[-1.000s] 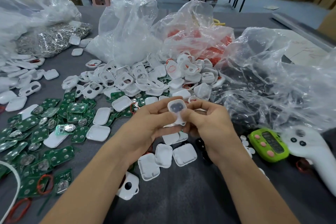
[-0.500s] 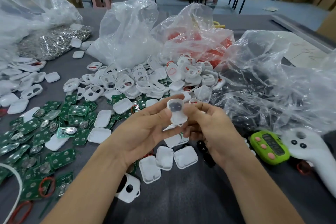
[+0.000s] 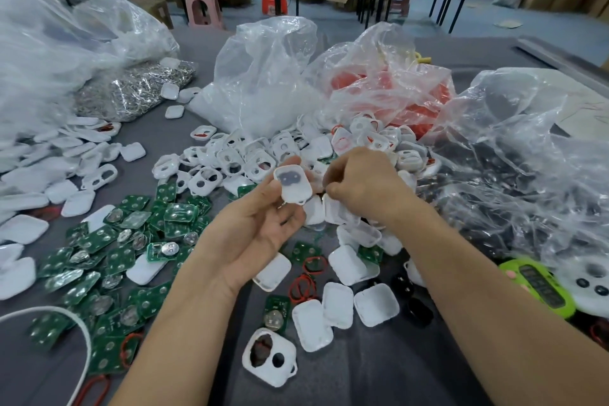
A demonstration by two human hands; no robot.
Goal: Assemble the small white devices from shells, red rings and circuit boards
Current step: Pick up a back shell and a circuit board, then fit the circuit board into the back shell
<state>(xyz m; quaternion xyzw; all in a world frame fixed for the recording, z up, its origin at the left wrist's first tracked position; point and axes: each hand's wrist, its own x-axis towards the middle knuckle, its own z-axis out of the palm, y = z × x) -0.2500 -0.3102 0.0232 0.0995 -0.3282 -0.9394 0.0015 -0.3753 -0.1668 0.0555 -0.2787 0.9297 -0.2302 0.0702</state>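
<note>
My left hand (image 3: pixel 257 224) holds a small white shell (image 3: pixel 292 184) with a dark patch inside, pinched between thumb and fingertips above the table. My right hand (image 3: pixel 359 184) sits just right of it with its fingers curled; whether it holds anything is hidden. A heap of white shells (image 3: pixel 263 158) lies behind the hands. Green circuit boards (image 3: pixel 131 241) are spread at the left. Loose red rings (image 3: pixel 301 287) lie on the grey table (image 3: pixel 362 372) below the hands. Plain white shell halves (image 3: pixel 342 310) lie near my right forearm.
Clear plastic bags stand at the back: one with white parts (image 3: pixel 263 76), one with red rings (image 3: pixel 395 89), one with dark parts (image 3: pixel 527 175) at the right. A green timer (image 3: pixel 537 287) and a white controller (image 3: pixel 593 287) lie at the right edge. A bag of metal pieces (image 3: pixel 131 92) lies back left.
My right hand has let go of the shell and moved a little to the right. My left hand keeps the shell. The camera has tipped up, showing more of the room.
</note>
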